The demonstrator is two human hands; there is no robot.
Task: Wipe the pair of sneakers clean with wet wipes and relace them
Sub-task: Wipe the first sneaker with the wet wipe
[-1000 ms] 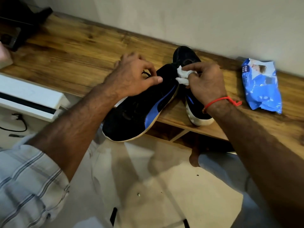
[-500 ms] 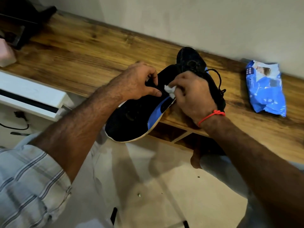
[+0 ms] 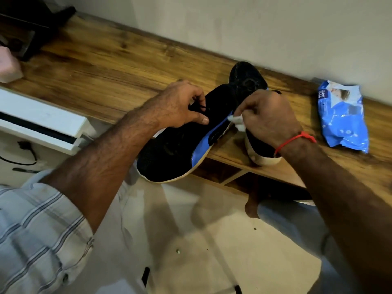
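Observation:
A black sneaker with a blue side stripe and a pale sole hangs over the front edge of the wooden shelf. My left hand grips its upper at the lace area. My right hand pinches a crumpled white wet wipe against the blue stripe and sole edge. The second black sneaker lies on the shelf behind my right hand, its heel with white sole showing below my wrist.
A blue wet wipes pack lies on the shelf at the right, near the wall. A white box-shaped unit sits at the left below the shelf edge. A pink object and dark items stand at the far left. Below is pale floor.
My right hand came down from the shoe's top to its side with the wipe, then shifted a little along the blue stripe. The left hand has kept its grip.

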